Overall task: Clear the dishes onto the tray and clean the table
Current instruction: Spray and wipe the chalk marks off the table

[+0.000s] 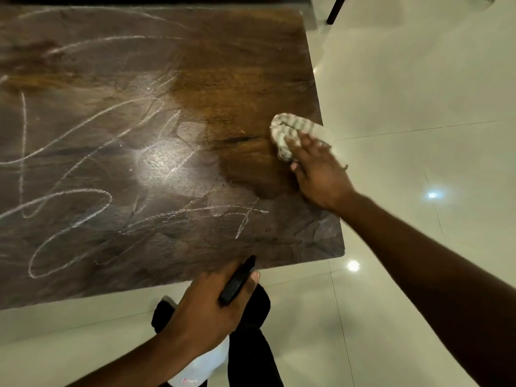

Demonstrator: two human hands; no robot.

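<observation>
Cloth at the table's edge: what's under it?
The cloth lies on the brown table, with the right hand pressing on top. Whether chalk marks remain directly beneath cannot be seen; the cloth covers that spot.

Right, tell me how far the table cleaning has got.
Done: no dishes show on the wooden table; a patch by its right edge is wiped to clean brown. In hand: the right hand presses a striped cloth there, while the left hand grips a spray bottle. Left: white chalk scribbles cover the rest of the top.
</observation>
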